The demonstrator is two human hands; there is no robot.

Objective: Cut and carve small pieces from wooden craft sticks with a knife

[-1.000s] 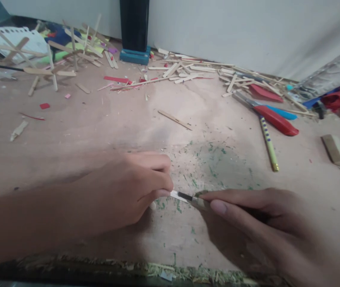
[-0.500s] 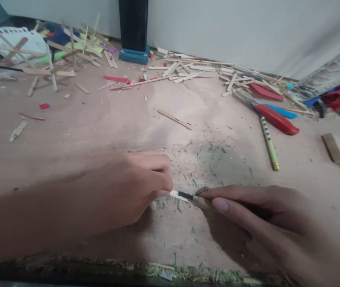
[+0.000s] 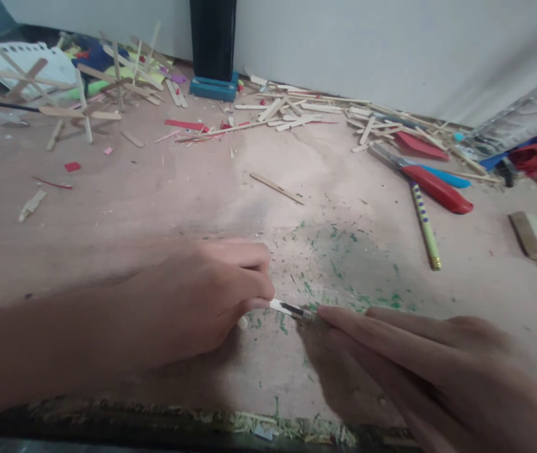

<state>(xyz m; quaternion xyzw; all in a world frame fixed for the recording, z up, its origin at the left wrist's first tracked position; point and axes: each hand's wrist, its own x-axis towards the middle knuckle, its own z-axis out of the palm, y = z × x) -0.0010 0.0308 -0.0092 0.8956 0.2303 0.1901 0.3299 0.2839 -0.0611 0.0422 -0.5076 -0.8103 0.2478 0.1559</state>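
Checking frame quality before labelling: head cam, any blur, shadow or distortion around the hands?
Head view: soft all over, edges smeared, the clear object at far right streaked. Wide-angle bend at the corners. Light is even, no glare; the right hand throws a shadow on the board just under the blade. The left hand pinches the blade's far end, and what lies under it is hidden.

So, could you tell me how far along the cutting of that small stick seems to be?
Done: green shavings already litter the board. In hand: the left hand pins a small pale stick while the right hand presses a knife blade at it. Left: no cut-off piece shows; many sticks lie unused behind.
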